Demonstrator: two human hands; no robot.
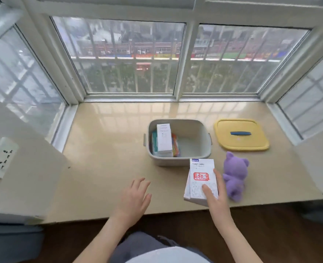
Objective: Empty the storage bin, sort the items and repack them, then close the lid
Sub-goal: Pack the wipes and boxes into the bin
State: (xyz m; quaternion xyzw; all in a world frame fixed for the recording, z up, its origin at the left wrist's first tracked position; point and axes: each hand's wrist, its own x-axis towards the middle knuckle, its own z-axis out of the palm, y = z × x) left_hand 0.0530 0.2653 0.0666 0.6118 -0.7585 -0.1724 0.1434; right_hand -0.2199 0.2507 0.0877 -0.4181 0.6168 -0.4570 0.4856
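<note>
On the window sill point(109, 149) in front of you, the storage bin point(177, 121) sits open, its yellow lid point(242, 141) lying flat to the right of it, apart from it, blue handle point(240, 133) up. Your right hand point(216, 196) grips what looks like two white boxes point(201, 177) held together, the top one marked with a red stamp, thumb pressed on the top face and fingers curled round the right edge; their far end overlaps the bin's near wall in this view. Your left hand point(135, 196) hovers over bare sill to the near left of the bin, fingers spread and holding nothing. Inside the bin, the left half holds a tidy stack of coloured packets point(174, 147) with a tall white carton point(164, 137) on top; the right half shows bare floor. A purple plush bear point(235, 173) sits on the sill just right of your held boxes, between you and the lid. The neat stacking suggests you are repacking rather than emptying, though these boxes could equally be coming out. If repacking, the next move calls for carrying the boxes over the near rim and setting them flat in the free right half, beside the stack. The bear probably goes in after, and it may have to sit on top or squeeze in for the lid to seat.
</note>
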